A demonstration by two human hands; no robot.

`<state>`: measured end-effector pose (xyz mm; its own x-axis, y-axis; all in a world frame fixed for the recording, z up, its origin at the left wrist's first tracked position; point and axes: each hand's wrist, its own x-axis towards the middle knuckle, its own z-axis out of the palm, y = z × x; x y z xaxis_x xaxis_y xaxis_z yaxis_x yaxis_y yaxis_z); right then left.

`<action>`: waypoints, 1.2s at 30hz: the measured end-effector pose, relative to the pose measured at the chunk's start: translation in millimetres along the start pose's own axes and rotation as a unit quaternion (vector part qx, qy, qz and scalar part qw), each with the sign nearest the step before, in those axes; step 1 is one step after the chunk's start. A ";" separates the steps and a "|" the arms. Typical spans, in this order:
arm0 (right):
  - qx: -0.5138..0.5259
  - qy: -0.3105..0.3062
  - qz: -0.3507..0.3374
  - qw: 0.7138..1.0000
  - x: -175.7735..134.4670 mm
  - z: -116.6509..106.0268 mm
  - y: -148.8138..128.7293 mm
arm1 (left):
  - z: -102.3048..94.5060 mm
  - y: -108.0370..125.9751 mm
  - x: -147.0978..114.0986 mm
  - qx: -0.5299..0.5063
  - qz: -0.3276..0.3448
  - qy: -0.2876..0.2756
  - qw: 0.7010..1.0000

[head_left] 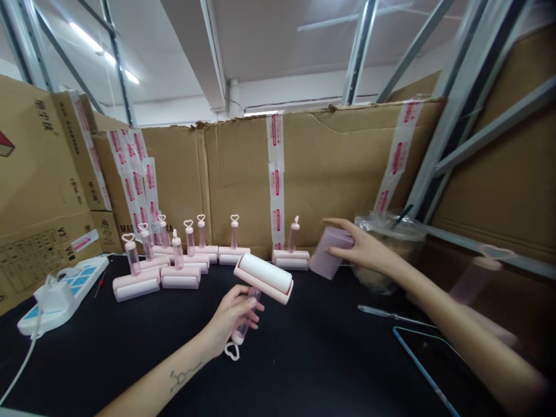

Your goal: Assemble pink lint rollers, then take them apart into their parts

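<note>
Plainly, the lint roller (pixel 264 279) has a white roll (pixel 270 275), a pale pink frame (pixel 281 296) and a see-through handle (pixel 255 294) ending in a heart loop (pixel 232 351). The left hand (pixel 232 315) tilts it over the desk, fingers wrapped round the handle; the right hand (pixel 358 242) reaches forward, grasping a pinkish cover (pixel 325 258). Cardboard (pixel 237 174) walls the black desk (pixel 295 370).
</note>
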<state>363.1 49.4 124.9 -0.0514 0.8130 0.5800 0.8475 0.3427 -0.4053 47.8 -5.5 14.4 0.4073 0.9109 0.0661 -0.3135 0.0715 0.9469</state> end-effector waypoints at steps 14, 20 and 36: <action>0.459 -0.013 0.104 0.882 -69.6 71.3 -88.8 | -1.5 6.5 0.5 0.111 0.034 -0.002 0.993; 0.443 -0.061 0.118 0.887 -77.2 78.3 -84.4 | -6.7 -0.1 4.9 0.136 0.056 0.015 0.989; 0.444 -0.189 0.119 0.868 -84.8 99.4 -75.1 | -24.6 -2.4 14.5 0.303 0.078 0.003 0.950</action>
<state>251.3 1.6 35.9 -0.2430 0.9493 0.1997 0.1260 0.2350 -0.9638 33.4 17.5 5.4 0.3914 0.8933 0.2208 0.1830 -0.3107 0.9327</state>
